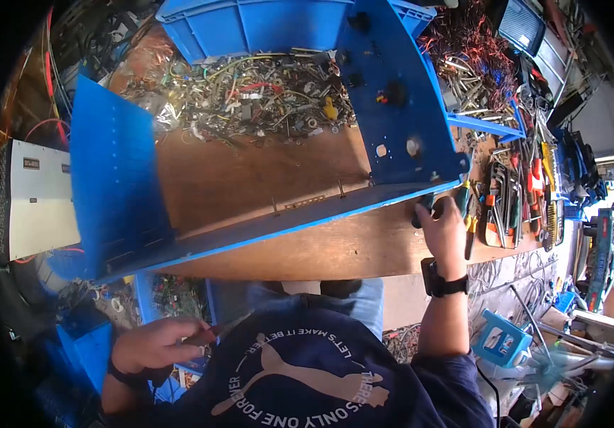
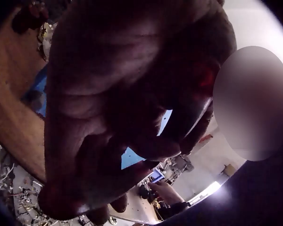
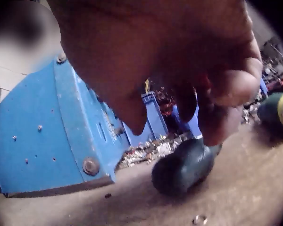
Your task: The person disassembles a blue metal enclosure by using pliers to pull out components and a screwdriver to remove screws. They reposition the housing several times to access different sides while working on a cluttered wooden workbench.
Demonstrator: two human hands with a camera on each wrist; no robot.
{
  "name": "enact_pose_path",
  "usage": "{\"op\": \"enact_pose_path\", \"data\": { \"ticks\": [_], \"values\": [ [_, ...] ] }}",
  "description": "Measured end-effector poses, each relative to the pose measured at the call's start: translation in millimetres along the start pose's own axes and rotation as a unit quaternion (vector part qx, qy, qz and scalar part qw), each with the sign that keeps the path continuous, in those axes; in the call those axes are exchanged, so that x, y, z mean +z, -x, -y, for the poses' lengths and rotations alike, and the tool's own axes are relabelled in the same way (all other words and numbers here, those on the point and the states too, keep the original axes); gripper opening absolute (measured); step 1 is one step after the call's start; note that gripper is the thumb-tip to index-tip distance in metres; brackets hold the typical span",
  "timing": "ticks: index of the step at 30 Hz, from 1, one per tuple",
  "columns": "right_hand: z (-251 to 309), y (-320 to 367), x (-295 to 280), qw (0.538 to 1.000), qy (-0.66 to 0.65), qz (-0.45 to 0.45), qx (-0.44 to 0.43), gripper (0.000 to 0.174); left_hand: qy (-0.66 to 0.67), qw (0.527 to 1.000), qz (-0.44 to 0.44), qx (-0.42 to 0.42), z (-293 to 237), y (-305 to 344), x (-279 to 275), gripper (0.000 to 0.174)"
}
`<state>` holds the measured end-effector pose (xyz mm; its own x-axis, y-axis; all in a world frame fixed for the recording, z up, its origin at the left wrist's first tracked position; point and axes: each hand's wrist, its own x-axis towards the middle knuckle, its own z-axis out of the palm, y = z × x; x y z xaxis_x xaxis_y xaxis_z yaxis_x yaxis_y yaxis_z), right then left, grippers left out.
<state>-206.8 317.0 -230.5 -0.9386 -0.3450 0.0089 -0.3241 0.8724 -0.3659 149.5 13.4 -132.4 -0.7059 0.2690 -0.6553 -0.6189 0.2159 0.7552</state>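
A blue metal housing (image 1: pixel 250 232), open-framed, stands on the wooden bench with its long edge toward the person. The left hand (image 1: pixel 160 344) is low at the left, below the bench edge, fingers curled round a slim tool with a reddish handle (image 1: pixel 207 335); in the left wrist view the palm (image 2: pixel 113 84) hides much of it. Beside the housing's right corner is the right hand (image 1: pixel 444 232), over a dark green handle (image 1: pixel 424 210). In the right wrist view, the fingertips of the right hand (image 3: pixel 179 70) meet the dark handle (image 3: pixel 184 167), while the thumb stands apart from it.
Small parts and scraps (image 1: pixel 250 100) cover the back of the bench before a blue crate (image 1: pixel 250 28). To the right lie pliers (image 1: pixel 472 214), hex keys and other tools. A pale panel (image 1: pixel 39 200) stands at the left. A small ring (image 3: pixel 199 220) lies near the dark handle.
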Motion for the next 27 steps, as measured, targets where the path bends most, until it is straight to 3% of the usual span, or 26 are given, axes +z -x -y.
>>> {"op": "enact_pose_path", "data": {
  "ticks": [8, 12, 16, 18, 19, 20, 22, 23, 27],
  "values": [
    [2.3, -6.5, 5.4, 0.994, 0.042, 0.046, 0.092, 0.043, 0.005, 0.997, -0.037, -0.063, -82.2, 88.1, -0.9, 0.036],
    [12.5, -7.5, -4.2, 0.988, 0.055, 0.072, 0.129, 0.052, -0.017, 0.994, -0.101, -0.031, -139.1, 122.2, -13.6, 0.030],
    [14.6, -12.6, -10.6, 0.979, 0.075, 0.117, 0.150, 0.049, -0.058, 0.966, -0.218, -0.126, -187.7, 123.0, -22.0, 0.025],
    [4.8, -15.3, -9.0, 0.981, 0.053, 0.103, 0.158, 0.045, -0.084, 0.964, -0.236, -0.090, -188.4, 113.1, -33.5, 0.024],
    [-12.3, -14.6, -0.2, 0.991, -0.021, 0.050, 0.123, 0.040, -0.064, 0.951, -0.229, -0.195, -205.9, 102.6, -40.6, 0.024],
    [-30.0, -15.8, 9.2, 0.993, -0.049, 0.007, 0.103, 0.034, -0.085, 0.954, -0.227, -0.177, -204.6, 95.6, -46.5, 0.023],
    [-32.1, -16.2, -10.2, 0.928, -0.270, 0.084, 0.244, 0.028, -0.133, 0.957, -0.217, -0.136, -193.2, 78.2, -63.4, 0.022],
    [-25.3, -9.5, -25.6, 0.886, -0.362, 0.066, 0.280, 0.025, -0.169, 0.959, -0.184, -0.132, -189.7, 69.8, -73.8, 0.030],
    [-31.9, 23.0, -66.3, 0.781, -0.511, 0.062, 0.355, 0.029, -0.218, 0.962, -0.130, -0.096, -187.6, 28.6, -102.3, 0.029]
  ]
}}
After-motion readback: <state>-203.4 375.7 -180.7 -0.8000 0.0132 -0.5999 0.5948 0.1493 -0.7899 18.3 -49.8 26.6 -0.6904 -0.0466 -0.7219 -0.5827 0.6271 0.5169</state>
